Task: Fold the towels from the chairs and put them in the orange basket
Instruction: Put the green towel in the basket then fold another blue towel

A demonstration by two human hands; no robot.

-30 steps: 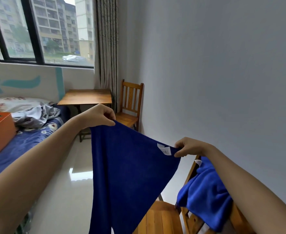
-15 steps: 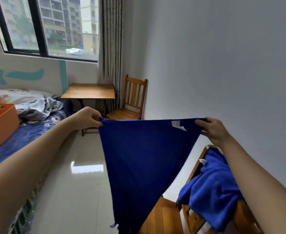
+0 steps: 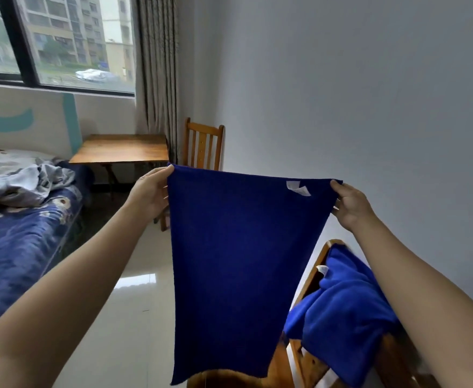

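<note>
Dark blue towel (image 3: 243, 261) now hangs flat and square above the near chair (image 3: 320, 256); half a second ago it was a skewed triangle. Left hand (image 3: 152, 191) and right hand (image 3: 351, 205) each pinch a top corner. I'd say it's ready for the first fold. Lighter blue towel (image 3: 347, 312) waits on the chair back.

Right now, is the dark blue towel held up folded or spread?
Spread: the dark blue towel hangs flat, left hand and right hand pinching its top corners.
</note>
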